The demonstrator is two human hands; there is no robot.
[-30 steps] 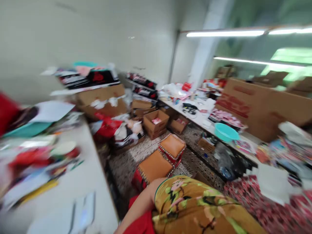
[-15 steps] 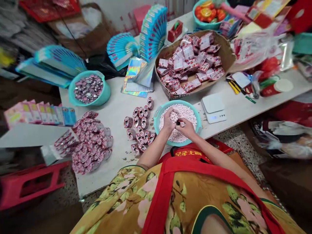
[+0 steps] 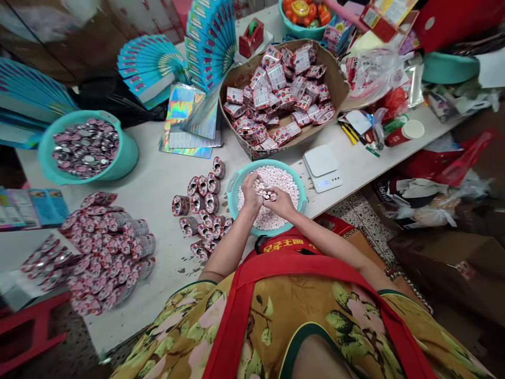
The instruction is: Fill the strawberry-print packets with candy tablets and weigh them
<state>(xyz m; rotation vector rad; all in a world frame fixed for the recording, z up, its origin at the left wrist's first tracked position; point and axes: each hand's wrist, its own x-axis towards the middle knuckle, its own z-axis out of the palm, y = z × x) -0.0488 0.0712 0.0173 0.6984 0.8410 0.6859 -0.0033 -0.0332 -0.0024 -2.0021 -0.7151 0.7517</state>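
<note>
Over one basin [image 3: 303, 199], left fingers [image 3: 250, 184] cup many pellets [image 3: 261, 187], right fingers [image 3: 279, 201] clamp one packet [image 3: 272, 196].

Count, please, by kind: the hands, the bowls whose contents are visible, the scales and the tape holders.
Left hand and right hand: 2
Middle bowl, left bowl and far bowl: 3
Scale: 1
Tape holder: 1
Total: 7
</note>
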